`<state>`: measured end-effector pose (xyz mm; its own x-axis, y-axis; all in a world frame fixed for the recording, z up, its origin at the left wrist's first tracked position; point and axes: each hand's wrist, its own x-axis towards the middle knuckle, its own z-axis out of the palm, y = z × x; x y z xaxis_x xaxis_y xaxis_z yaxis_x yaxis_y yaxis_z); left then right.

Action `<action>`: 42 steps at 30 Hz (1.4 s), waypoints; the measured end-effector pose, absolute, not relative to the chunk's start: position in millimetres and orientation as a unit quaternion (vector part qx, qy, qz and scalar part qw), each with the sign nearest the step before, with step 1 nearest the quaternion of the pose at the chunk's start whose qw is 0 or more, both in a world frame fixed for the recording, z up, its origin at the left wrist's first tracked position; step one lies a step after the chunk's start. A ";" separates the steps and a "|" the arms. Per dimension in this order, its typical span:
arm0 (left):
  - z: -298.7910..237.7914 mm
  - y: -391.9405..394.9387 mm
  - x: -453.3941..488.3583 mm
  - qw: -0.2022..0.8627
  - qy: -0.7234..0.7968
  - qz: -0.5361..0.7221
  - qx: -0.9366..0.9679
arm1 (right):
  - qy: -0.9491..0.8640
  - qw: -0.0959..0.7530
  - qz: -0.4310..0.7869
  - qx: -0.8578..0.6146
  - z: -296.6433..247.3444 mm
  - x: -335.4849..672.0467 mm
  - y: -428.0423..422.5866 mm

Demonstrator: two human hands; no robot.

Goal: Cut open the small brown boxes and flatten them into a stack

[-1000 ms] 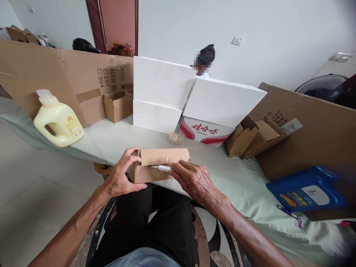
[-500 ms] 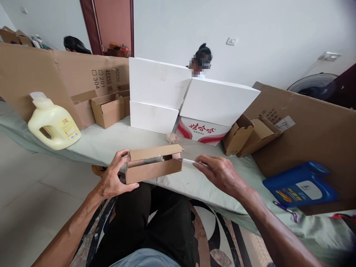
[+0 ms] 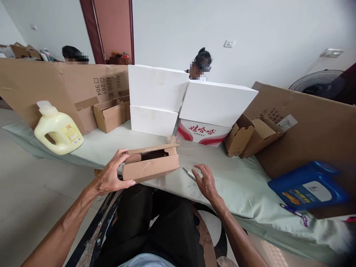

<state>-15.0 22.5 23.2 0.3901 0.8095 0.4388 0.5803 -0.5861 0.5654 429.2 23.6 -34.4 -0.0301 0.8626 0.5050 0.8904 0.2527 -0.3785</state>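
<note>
My left hand [image 3: 111,174] grips the left end of a small brown cardboard box [image 3: 151,167], which sits tilted at the near edge of the pale green table cover [image 3: 239,181] with its top flap partly open. My right hand [image 3: 205,181] rests open on the cover, fingers spread, just right of the box. A thin white-handled tool [image 3: 188,172] lies on the cover between the box and my right fingertips, free of my hand.
A cream detergent jug [image 3: 58,128] stands at the left. White foam boxes [image 3: 191,98] and a red-printed carton [image 3: 204,131] sit behind. Open small cartons [image 3: 109,113] [image 3: 253,135], large cardboard sheets [image 3: 306,126], a blue flat container [image 3: 310,185] at the right. Two people sit behind the boxes.
My right hand drew the thin tool out of the box, moved right and let it go on the cover. The box flap is now partly open and the box tilted.
</note>
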 end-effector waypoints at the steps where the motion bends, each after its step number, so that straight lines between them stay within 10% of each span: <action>1: 25.8 25.7 -16.1 0.182 0.419 0.356 0.815 | -0.731 0.385 -0.034 -0.562 -18.7 417.1 22.6; 8: 40.7 48.6 -20.7 0.218 0.373 0.308 0.848 | -0.866 0.350 -0.058 -0.353 63.7 327.9 21.7; 19: 73.1 26.0 18.4 -0.026 0.415 0.291 0.862 | -0.872 0.310 -0.072 -0.372 50.8 316.1 42.3; 42: 62.5 32.4 43.2 -0.111 0.369 0.396 0.834 | -0.868 0.319 -0.087 -0.371 46.2 312.4 41.3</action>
<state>43.2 32.4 62.5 0.4144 0.5275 0.7416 0.7032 -0.7029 0.1070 312.4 41.3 46.2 -0.5220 0.5875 0.6184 0.6991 0.7100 -0.0845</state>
